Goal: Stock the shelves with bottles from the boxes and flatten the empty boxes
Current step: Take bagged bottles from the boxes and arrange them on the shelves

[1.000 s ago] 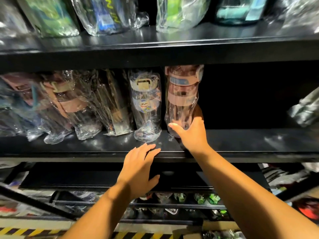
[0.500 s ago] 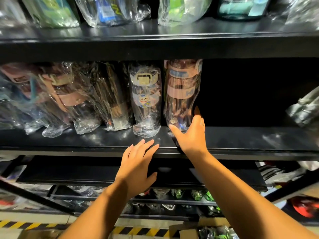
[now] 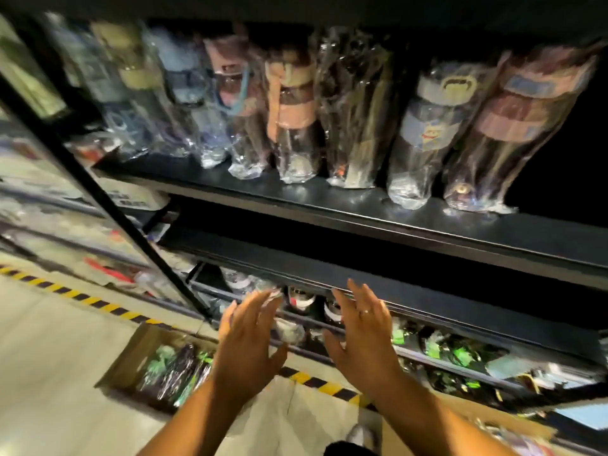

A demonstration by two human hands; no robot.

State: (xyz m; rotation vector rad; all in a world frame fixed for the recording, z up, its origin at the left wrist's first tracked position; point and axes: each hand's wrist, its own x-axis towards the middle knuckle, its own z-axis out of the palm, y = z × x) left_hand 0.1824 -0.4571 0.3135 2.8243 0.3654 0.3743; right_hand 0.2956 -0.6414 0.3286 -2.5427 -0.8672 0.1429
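While both hands hung in mid-air, the black shelving rack [image 3: 427, 232] filled most of the view, with at least two levels in sight. Across its middle shelf [image 3: 329, 199] stood one row of plastic-wrapped bottles [image 3: 355, 110], upright and packed side by side. Eight of them by my count, though the ones at the left end were too blurred to be sure. The two at the right end, a cream-capped bottle [image 3: 424, 126] and a pink-banded bottle [image 3: 513, 126], stood touching each other. Down below, the lower level [image 3: 444, 353] carried more wrapped stock with green labels, too smeared to count.

Pale floor [image 3: 49, 357] ran along the left, crossed by one yellow-and-black hazard stripe [image 3: 82, 296]. On that floor, just in front of the rack, sat one open cardboard box [image 3: 126, 353], and inside it lay wrapped green-and-black packs [image 3: 177, 366], number unclear.

Then the two hands. The left hand [image 3: 246, 340] and the right hand [image 3: 358, 334] were side by side but apart, in front of the lower shelf edge and above the box. Fingers on both were straight and spread wide, gripping nothing and touching nothing. One ring [image 3: 365, 311] showed on a finger of the right hand.
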